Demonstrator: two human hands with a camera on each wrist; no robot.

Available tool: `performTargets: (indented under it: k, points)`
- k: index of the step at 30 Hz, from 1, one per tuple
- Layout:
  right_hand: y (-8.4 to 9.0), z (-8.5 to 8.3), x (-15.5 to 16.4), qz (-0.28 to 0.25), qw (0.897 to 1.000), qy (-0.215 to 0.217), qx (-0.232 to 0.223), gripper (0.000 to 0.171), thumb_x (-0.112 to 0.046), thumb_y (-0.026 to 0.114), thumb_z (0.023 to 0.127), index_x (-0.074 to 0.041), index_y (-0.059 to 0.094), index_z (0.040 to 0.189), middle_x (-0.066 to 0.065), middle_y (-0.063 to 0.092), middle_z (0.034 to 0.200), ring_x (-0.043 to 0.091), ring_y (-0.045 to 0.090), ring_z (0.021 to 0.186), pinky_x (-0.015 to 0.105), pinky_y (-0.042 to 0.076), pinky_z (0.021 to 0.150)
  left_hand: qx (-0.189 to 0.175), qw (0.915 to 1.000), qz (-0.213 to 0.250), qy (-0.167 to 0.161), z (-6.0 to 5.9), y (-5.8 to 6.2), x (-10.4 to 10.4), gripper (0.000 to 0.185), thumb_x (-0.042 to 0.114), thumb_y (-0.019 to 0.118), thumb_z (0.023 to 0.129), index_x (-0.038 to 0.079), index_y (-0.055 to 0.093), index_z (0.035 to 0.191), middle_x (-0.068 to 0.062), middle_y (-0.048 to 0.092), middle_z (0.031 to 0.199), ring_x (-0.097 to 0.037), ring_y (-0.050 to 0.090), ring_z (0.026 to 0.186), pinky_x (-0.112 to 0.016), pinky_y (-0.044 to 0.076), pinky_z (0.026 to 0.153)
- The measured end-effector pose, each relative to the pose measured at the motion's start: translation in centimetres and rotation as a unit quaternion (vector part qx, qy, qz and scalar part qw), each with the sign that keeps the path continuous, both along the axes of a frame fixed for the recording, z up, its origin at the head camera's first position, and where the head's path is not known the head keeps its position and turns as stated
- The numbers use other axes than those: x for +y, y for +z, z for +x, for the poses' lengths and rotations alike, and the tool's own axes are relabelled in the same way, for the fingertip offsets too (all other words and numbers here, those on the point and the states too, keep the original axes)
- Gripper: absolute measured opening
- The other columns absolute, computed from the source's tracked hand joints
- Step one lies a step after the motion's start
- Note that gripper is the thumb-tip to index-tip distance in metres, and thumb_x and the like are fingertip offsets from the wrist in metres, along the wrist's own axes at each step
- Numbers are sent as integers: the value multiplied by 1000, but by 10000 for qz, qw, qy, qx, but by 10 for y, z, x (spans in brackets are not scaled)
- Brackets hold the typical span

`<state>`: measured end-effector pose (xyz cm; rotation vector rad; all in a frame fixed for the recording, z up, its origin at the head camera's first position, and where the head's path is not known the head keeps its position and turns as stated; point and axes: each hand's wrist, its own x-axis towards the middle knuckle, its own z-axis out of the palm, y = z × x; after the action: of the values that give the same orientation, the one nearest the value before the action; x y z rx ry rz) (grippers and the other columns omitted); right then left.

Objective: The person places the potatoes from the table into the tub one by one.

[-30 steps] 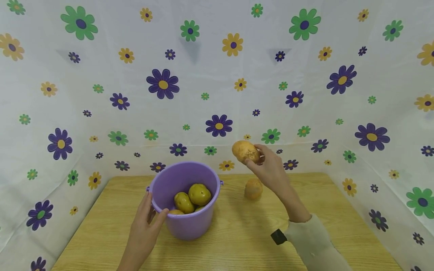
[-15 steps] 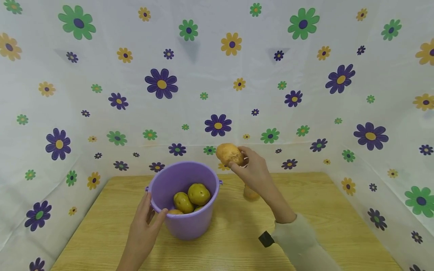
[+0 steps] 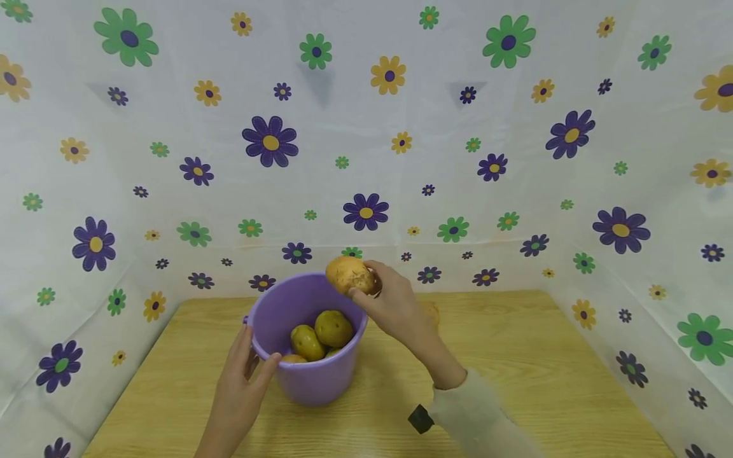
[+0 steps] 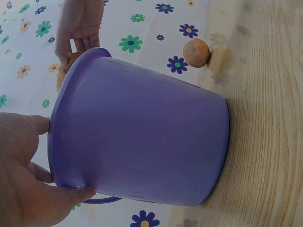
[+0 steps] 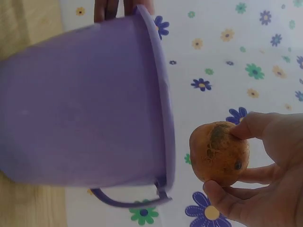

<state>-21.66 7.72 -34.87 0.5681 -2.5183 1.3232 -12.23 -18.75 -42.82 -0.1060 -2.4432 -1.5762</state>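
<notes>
A purple bucket (image 3: 321, 381) stands on the table with several greenish-yellow potatoes (image 3: 334, 329) inside. My left hand (image 3: 243, 381) holds the bucket's near-left rim, its thumb and fingers spread along the edge. My right hand (image 3: 395, 305) pinches a brown-yellow potato (image 3: 347, 275) between thumb and fingers, over the bucket's far-right rim. In the right wrist view this potato (image 5: 218, 153) shows dark blemishes and is apart from the rim. Another potato (image 4: 196, 53) sits on the table beyond the bucket; the right arm partly hides it in the head view.
The wood-grain table (image 3: 515, 381) runs up to a white sheet with printed flowers (image 3: 366, 127), which rises at the back and both sides. A curved purple handle (image 5: 128, 203) hangs at the bucket's side. A small black block (image 3: 420, 419) sits at the right sleeve.
My right hand has carried the potato leftward and slightly down, from right of the bucket to over its rim. The left hand has stayed on the bucket.
</notes>
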Motion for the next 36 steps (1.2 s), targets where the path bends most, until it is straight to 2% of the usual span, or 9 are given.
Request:
performTargets:
  k: [5, 12, 19, 31, 36]
  points:
    - [-3, 6, -19, 167, 9996, 193, 111, 57, -20, 76, 92, 2, 57, 141, 11, 67, 112, 20, 62, 86, 23, 60, 67, 53, 10000, 4, -10, 0, -1, -1, 82, 34, 60, 107, 4, 11, 165, -16, 8, 171, -41, 25, 153, -37, 31, 119]
    - [-10, 12, -42, 81, 9987, 496, 48, 55, -20, 75, 93, 1, 58, 140, 10, 67, 116, 17, 62, 90, 23, 59, 71, 64, 10000, -10, 19, -1, 0, -1, 82, 34, 61, 106, 3, 12, 165, -17, 8, 171, -40, 23, 153, -39, 31, 120]
    - [-17, 16, -64, 39, 9979, 640, 63, 53, -22, 76, 90, -1, 62, 136, 6, 70, 111, 14, 63, 88, 20, 59, 69, 69, 10000, -64, 13, -2, 0, -1, 82, 34, 60, 107, 2, 12, 165, -18, 9, 171, -40, 23, 153, -39, 31, 120]
    - [-26, 22, -80, 243, 9979, 589, 78, 55, -24, 78, 91, 0, 60, 138, 11, 69, 117, 17, 64, 95, 19, 58, 75, 9, 10000, -45, -52, -1, -1, -1, 83, 35, 59, 107, 2, 10, 165, -18, 6, 171, -41, 21, 153, -39, 30, 120]
    - [-28, 23, -79, 401, 9973, 610, 75, 55, -32, 78, 93, 0, 63, 136, 12, 71, 115, 18, 66, 95, 21, 59, 77, 44, 10000, -45, -48, 1, 0, 0, 81, 32, 59, 107, 2, 11, 165, -19, 7, 171, -41, 22, 153, -39, 31, 120]
